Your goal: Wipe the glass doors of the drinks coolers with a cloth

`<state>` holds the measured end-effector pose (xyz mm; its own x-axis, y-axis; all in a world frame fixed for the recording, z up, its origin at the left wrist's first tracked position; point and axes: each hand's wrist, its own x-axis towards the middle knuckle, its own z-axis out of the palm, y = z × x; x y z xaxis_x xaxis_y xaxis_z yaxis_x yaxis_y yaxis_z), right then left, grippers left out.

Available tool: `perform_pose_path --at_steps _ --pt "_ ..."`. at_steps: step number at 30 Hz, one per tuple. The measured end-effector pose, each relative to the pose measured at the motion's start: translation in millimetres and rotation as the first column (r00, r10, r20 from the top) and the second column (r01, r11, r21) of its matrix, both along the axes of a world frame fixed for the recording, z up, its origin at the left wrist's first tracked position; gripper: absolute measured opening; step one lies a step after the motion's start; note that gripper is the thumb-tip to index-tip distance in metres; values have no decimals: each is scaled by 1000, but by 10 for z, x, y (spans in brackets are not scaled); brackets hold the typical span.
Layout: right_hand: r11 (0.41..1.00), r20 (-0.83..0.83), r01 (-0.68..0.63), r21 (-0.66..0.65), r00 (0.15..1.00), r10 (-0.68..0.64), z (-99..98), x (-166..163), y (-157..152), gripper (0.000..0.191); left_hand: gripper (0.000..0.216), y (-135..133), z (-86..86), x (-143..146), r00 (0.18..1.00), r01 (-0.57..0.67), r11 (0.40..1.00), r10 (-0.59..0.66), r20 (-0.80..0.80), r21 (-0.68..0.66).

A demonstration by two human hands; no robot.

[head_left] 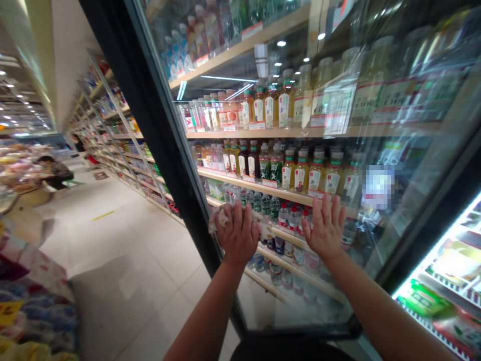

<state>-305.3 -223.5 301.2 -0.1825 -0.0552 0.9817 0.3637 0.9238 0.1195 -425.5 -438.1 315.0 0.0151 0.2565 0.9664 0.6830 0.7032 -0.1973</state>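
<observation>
A framed glass door (pixel 300 281) fills the middle of the head view, standing open at an angle. My left hand (pixel 236 233) presses a crumpled, pale flower-patterned cloth (pixel 265 228) against the pane, near the dark frame (pixel 158 115) on its left side. The cloth sticks out on both sides of my fingers. To the right, my right hand (pixel 326 225) has its fingers stretched out, with the palm toward the glass and nothing in it. Behind the pane are rows of bottled drinks (pixel 300 173) on shelves.
At right, a lit cooler (pixel 462 260) holds a green package (pixel 424 298) and other packs. Long store shelves (pixel 124 130) run back along the left aisle over a pale tiled floor (pixel 124 240). Stacked goods (pixel 33 296) stand at lower left; a person (pixel 56 170) is low down farther off.
</observation>
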Motion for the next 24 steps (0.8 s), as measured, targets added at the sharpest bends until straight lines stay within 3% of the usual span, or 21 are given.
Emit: perform_pose_path --at_steps 4,6,12,14,19,24 --pt "1000 -10 -6 1 1000 6 12 5 -31 76 44 54 -199 117 999 52 995 -53 -12 -82" --pt "1000 -11 -8 -2 1000 8 13 5 -40 76 43 59 -216 135 997 66 990 -70 -29 -124" --pt "1000 -11 -4 -7 1000 4 18 4 -46 76 63 100 298 70 1000 13 1000 -13 1 3" --pt "1000 -10 -4 -11 1000 4 19 6 -47 76 66 130 333 98 1000 6 1000 -6 13 -1" --pt "1000 -16 -2 -2 1000 2 21 17 -51 77 63 177 197 167 997 45 994 -51 -56 -104" --pt "1000 -15 0 4 1000 0 29 33 -46 75 71 172 493 111 1000 26 1000 -26 -7 -13"
